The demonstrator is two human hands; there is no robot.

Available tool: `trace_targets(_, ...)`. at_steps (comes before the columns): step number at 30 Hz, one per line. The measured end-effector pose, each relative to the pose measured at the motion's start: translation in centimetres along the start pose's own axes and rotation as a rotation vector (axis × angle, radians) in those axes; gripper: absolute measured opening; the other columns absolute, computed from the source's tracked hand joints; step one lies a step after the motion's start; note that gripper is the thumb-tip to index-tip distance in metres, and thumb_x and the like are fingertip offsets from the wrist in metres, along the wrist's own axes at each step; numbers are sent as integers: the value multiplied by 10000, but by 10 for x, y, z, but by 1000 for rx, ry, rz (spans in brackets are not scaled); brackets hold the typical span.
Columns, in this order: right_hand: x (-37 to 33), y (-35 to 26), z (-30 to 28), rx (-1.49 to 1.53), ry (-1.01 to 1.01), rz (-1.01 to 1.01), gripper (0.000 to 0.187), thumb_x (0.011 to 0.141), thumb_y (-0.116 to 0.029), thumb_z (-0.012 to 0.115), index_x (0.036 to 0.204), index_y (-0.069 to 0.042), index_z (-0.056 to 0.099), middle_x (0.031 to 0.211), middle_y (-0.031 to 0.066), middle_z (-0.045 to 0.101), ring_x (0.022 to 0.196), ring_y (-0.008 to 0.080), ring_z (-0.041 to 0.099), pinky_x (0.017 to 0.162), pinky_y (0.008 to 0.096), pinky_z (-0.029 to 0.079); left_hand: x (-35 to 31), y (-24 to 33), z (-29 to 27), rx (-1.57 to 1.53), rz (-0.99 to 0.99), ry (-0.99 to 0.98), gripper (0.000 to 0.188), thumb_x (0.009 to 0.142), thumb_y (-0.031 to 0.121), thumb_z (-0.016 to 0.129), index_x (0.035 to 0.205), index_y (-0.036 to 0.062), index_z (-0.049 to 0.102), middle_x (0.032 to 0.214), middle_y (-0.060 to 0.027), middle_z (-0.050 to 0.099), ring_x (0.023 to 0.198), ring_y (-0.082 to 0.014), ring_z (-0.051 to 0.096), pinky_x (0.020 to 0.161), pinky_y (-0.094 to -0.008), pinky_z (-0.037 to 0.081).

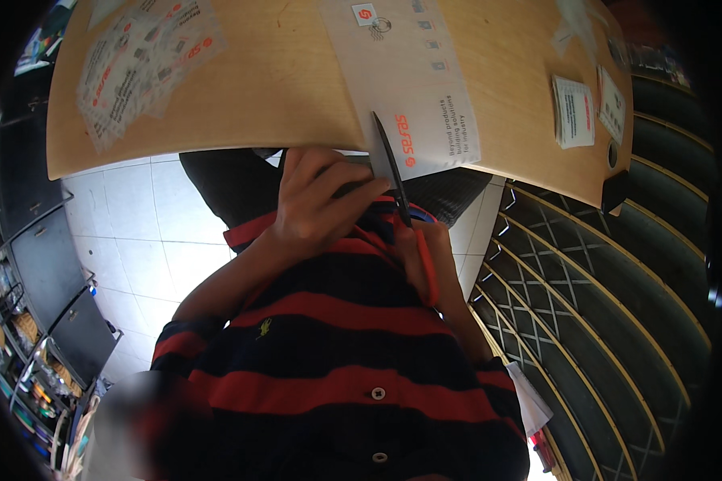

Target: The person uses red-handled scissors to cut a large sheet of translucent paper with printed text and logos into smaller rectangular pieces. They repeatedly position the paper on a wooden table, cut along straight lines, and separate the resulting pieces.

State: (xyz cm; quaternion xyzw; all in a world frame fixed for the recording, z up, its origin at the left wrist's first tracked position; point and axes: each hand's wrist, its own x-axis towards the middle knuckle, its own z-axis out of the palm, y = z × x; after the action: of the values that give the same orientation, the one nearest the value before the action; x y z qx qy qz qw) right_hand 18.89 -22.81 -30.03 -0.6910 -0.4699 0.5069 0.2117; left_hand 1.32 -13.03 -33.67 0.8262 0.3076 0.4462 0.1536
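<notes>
A long strip of translucent printed sheet (437, 84) runs across the table and over its near edge. My left hand (317, 200) is closed, its fingertips pinching the sheet's near left corner. My right hand (427, 240) grips a pair of scissors with orange-red handles (427, 268). One dark blade (388, 152) lies over the sheet close to its left edge, pointing away from me. The other blade cannot be made out; it may be under the sheet. Part of the right hand's fingers is hidden behind the handles.
Pieces of printed translucent sheet (140, 68) overlap at the table's far left. On the right side of the wooden table (273, 88) stand stacks of small printed cards (573, 112) and some clear plastic film (573, 28). Dark drawers (48, 256) line the left, slatted racks (586, 264) the right.
</notes>
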Motion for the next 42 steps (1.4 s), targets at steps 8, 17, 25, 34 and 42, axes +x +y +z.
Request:
trace_targets(8,-1,18,9,38,11,-55,608,995,-528,428,668,-21,508,528,2,466,498,86,459,445,303,362,19,5,-21,-454,-777,-129,122,855,131,719,910,30,679,658,-27,633,516,-78,554,494,-241,404)
trace_targets(17,-5,29,18,117,-64,-114,134,827,-124,692,801,-11,625,584,128,554,512,277,551,539,373,427,26,1,-16,-716,-1183,-267,181,942,171,666,903,-5,651,601,-7,611,510,-66,543,506,-222,376)
trace_targets(25,-2,30,27,115,-7,-127,159,804,-125,702,767,-13,595,575,153,543,522,311,559,520,396,414,17,5,-11,-611,-1086,-307,169,948,138,655,869,-11,639,583,0,586,494,-40,503,477,-215,354)
trace_targets(34,2,34,37,129,-2,-99,119,809,-104,676,809,-3,612,636,181,594,585,322,611,562,397,446,16,8,-9,-631,-1086,-309,154,947,131,649,900,-14,668,568,-4,592,484,-39,518,463,-211,358)
trace_targets(42,9,33,38,204,-21,-116,153,920,-146,586,892,-5,637,626,159,568,559,311,578,560,377,441,13,9,-8,-723,-1106,-284,143,939,133,657,923,-5,689,573,-5,600,494,-39,520,453,-205,343)
